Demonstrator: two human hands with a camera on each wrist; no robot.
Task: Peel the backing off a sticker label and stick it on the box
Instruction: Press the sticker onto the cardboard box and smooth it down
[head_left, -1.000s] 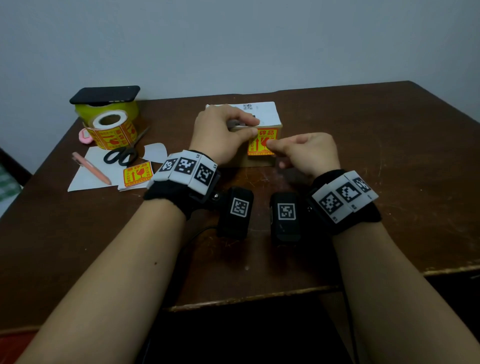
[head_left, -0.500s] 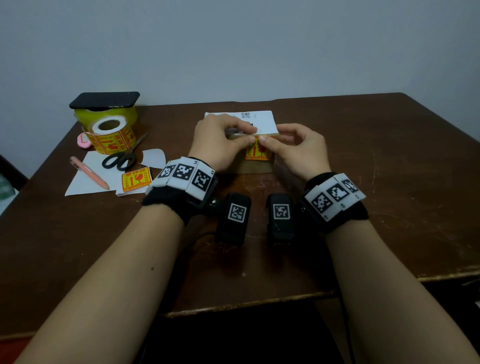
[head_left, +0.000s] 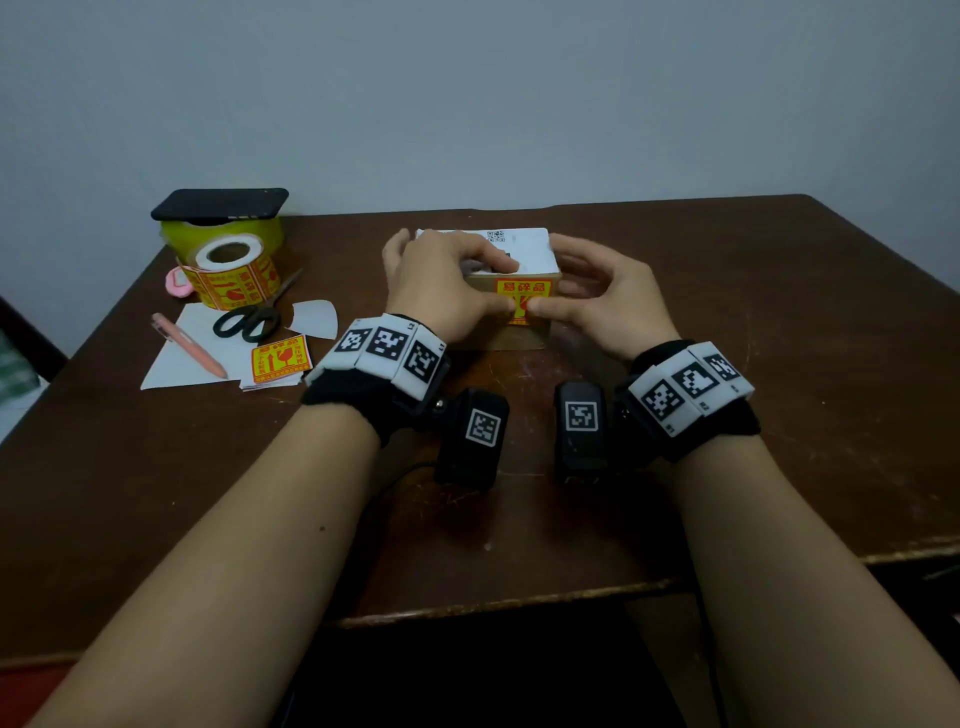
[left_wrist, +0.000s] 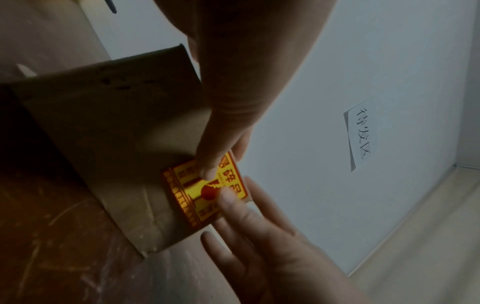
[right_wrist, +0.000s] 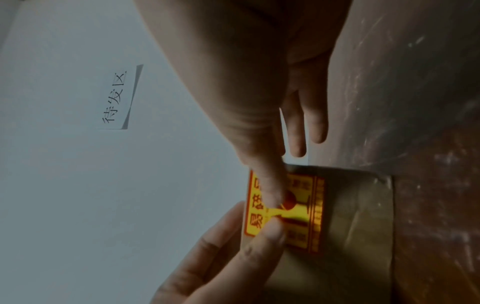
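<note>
A small cardboard box (head_left: 514, 338) with a white printed label on top stands mid-table. A yellow-and-red sticker (head_left: 522, 288) lies flat on its front face, near the top edge. My left hand (head_left: 447, 291) has its fingers curled over the box's top and its thumb pressed on the sticker from the left. The right hand (head_left: 608, 306) presses its thumb on the sticker from the right, its other fingers loosely spread beside the box. In the wrist views the two thumb tips nearly meet on the sticker (left_wrist: 207, 195) (right_wrist: 303, 205).
At the back left a sticker roll (head_left: 228, 275) leans on a yellow tape roll with a dark phone (head_left: 221, 203) on top. Scissors (head_left: 249, 319), a pink pen (head_left: 187, 345) and a loose sticker (head_left: 280, 358) lie on white papers. The table's front edge (head_left: 493, 608) is near my forearms.
The right hand let go of the sticker's right edge and now presses it with the thumb. The left thumb slid onto the sticker, which now lies flat on the box.
</note>
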